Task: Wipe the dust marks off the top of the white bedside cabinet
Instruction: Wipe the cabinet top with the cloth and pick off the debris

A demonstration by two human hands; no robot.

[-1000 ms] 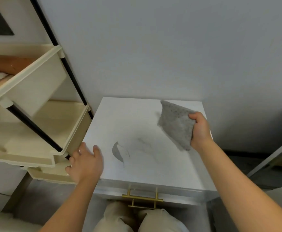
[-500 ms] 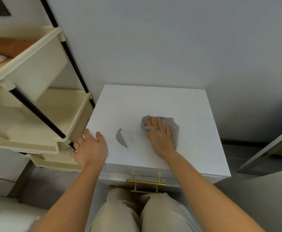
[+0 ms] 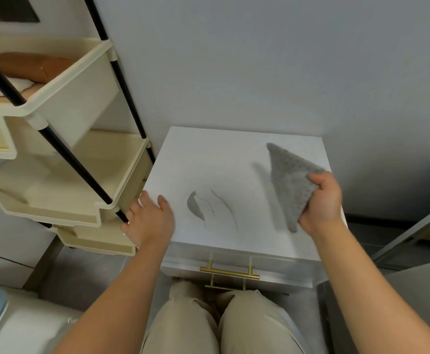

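The white bedside cabinet (image 3: 216, 159) stands against the grey wall, seen from above. Grey dust marks (image 3: 203, 206) smear its top left of centre: a dark curved patch and thin streaks. My right hand (image 3: 322, 200) grips a grey textured cloth (image 3: 289, 182) and holds it lifted above the right side of the top, the cloth casting a shadow. My left hand (image 3: 148, 218) lies flat on the front left corner of the top, fingers spread, just left of the marks.
A cream tiered storage rack (image 3: 63, 159) with black poles stands close to the cabinet's left side. A gold drawer handle (image 3: 230, 272) sits on the cabinet front above my knees (image 3: 208, 318). A dark door edge (image 3: 413, 233) lies at right.
Half a second ago my right hand pressed the cloth flat on the middle of the top. Now it has lifted the cloth up and to the right. Thin streaks show beside the dark patch.
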